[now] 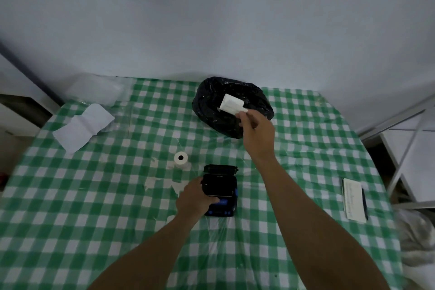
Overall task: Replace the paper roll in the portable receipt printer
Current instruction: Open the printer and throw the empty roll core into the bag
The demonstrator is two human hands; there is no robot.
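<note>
A black and blue receipt printer lies on the checked tablecloth with its lid flipped open toward the far side. My left hand grips its left side. A fresh white paper roll stands on end just beyond and left of the printer. My right hand reaches over a bin lined with a black bag and pinches a white piece of paper above its opening.
Folded white sheets and clear plastic packaging lie at the far left. A notepad with a pen rests near the right table edge. Torn white scraps lie left of the printer. A wall runs behind the table.
</note>
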